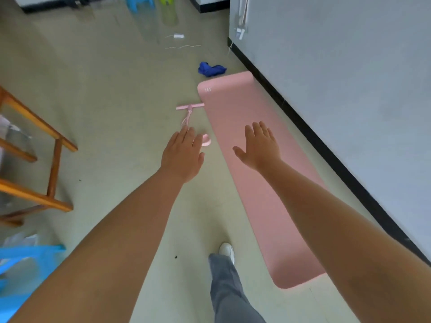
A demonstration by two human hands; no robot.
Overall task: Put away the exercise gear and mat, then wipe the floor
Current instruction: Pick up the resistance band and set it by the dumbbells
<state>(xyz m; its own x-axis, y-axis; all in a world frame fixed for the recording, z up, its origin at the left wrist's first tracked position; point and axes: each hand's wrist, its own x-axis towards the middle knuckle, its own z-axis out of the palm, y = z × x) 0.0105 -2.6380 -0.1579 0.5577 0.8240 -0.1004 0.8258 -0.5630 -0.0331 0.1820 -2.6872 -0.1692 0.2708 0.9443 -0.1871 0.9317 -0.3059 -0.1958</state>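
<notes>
Partly, my left hand covers the pink pull-rope exerciser lying on the floor: I can see its straight T-shaped bar, the twisted cords running toward me, and one curved loop poking out just right of my knuckles, but the rest sits under the hand. Both hands are empty and spread flat, fingers loosely apart, palms down; my right hand hangs over the pink mat. I cannot tell whether either hand touches anything.

That mat is unrolled, long and matte with rounded corners, close along the black baseboard of a pale wall; my right forearm cuts off part of its near edge. A small white mark near its far corner is too small to read. Beyond it lies a crumpled blue cloth. Thin pale cords farther off are blurred. Wooden furniture is cropped at the left, as is something blue plastic. The floor looks smooth and glossy.
</notes>
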